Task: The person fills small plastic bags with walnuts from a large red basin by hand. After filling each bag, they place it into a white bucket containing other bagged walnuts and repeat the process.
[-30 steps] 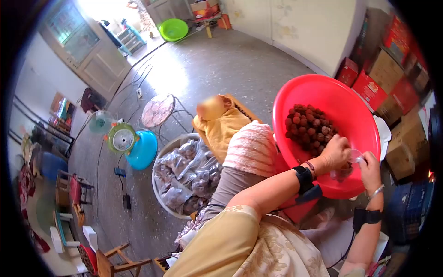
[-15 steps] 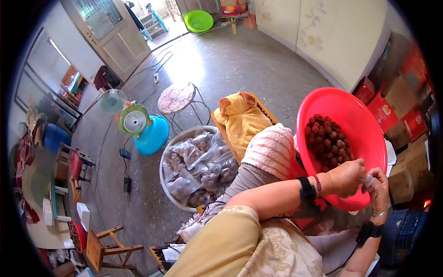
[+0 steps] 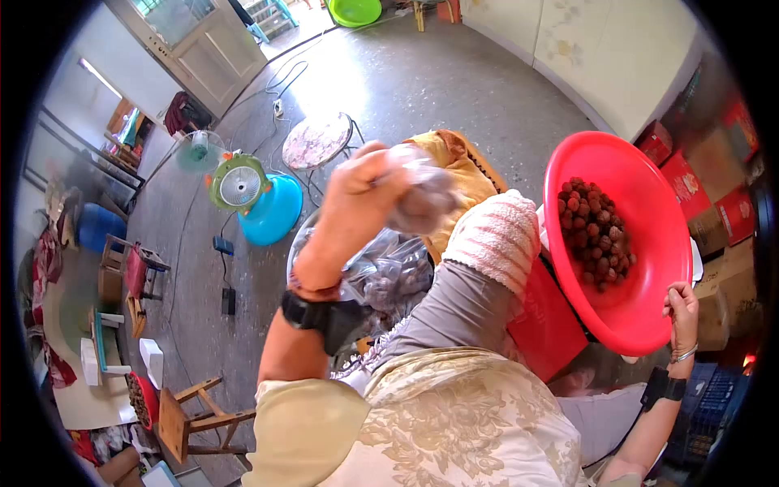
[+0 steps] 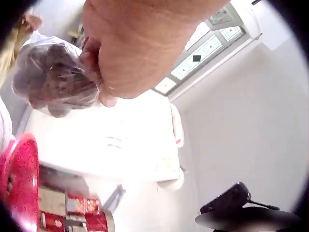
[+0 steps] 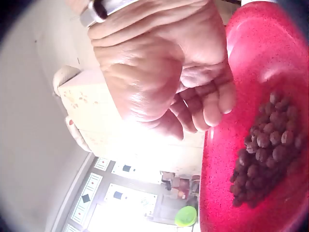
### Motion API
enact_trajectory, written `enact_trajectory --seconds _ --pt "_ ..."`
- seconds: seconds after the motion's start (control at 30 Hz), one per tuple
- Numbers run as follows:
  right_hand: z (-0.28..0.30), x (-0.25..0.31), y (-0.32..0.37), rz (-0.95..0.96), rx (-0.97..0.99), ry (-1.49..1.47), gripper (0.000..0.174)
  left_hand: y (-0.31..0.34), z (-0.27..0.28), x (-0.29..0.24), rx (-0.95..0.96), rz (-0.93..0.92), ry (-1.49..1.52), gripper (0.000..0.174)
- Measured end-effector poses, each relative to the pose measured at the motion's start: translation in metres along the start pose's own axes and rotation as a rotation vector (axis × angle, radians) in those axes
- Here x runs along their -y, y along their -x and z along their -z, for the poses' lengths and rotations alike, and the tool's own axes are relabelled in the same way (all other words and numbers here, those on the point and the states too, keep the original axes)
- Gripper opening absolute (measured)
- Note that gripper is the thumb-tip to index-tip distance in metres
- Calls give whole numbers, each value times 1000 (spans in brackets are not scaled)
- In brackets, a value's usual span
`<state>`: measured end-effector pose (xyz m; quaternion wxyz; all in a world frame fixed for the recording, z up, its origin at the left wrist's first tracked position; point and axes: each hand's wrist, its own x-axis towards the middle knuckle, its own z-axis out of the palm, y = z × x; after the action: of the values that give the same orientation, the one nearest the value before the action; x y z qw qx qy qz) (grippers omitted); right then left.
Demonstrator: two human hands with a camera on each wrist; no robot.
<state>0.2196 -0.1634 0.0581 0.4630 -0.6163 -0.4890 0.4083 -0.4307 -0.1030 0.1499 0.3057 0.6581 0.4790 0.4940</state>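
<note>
My left hand (image 3: 357, 199) grips a clear plastic bag (image 3: 422, 191) of round brown nuts, raised over a tub of similar bags (image 3: 385, 276). In the left wrist view, the bag (image 4: 55, 79) hangs from the bent fingers of that hand (image 4: 140, 48). Beside the near right rim of a red basin (image 3: 665, 211) is my right hand (image 3: 683, 312). Its fingers are loosely curled with nothing seen in them; the right wrist view shows the palm of this hand (image 5: 164, 72) beside the basin (image 5: 260, 48). Loose brown nuts (image 3: 596, 235) lie inside the basin.
A yellow cloth (image 3: 446, 158) lies left of the striped towel (image 3: 495, 243) over my knee. Beyond the tub are a round stool (image 3: 316, 140) and a green and blue fan (image 3: 241, 188). Boxes (image 3: 714, 187) are stacked at the right; a wooden stool (image 3: 174, 422) is lower left.
My left hand has moved from over the basin to above the tub, carrying the bag. The right hand has let go of the bag and stays near the basin's rim.
</note>
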Motion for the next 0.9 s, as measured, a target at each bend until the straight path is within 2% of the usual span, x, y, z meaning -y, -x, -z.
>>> enact_trajectory --seconds 0.03,0.1,0.13,0.2,0.23,0.3,0.33,0.4,0.43,0.53,0.57,0.63,0.67,0.7,0.77,0.83,0.87,0.9 --pt "1 -4 -1 -12 7 49 12 9 19 20 -6 6 0 8" --pt "2 -15 -6 -25 23 100 11 32 52 56 -140 50 -149 5" --pt "4 -22 -8 -52 22 151 11 44 63 71 -146 58 -150 5" --pt "9 -37 -13 -84 22 232 10 69 81 101 -240 159 -397 6" --pt "12 -44 -15 -84 29 236 10 84 87 120 -245 166 -398 6" --pt "21 -58 -19 -110 22 344 9 110 94 157 -327 163 -477 20" --pt "22 -60 -19 -111 23 347 9 121 98 171 -327 166 -475 20" --pt "25 -66 -20 -136 -18 401 8 142 102 185 -279 585 -122 13" --pt "26 -70 -20 -136 -17 403 8 150 103 187 -280 587 -120 13" --pt "44 -88 -23 -151 -37 429 9 163 106 179 -113 863 86 17" --pt "41 -86 -22 -145 -51 439 9 167 107 185 -112 865 90 17" --pt "41 -88 -22 -138 -65 450 10 175 106 212 126 1042 153 18" --pt "39 -88 -21 -145 -88 441 10 183 102 239 204 1078 74 17" --pt "38 -88 -20 -153 -112 434 10 185 92 253 196 1050 -128 20" --pt "44 -96 -21 -144 -123 454 9 228 73 352 -44 767 -347 22" --pt "46 -94 -20 -130 -133 472 9 245 60 384 -169 821 -475 29" --pt "45 -90 -17 -160 -137 476 9 243 54 386 -203 895 -429 33" --pt "43 -87 -15 -194 -138 480 9 244 50 387 -200 894 -428 33"
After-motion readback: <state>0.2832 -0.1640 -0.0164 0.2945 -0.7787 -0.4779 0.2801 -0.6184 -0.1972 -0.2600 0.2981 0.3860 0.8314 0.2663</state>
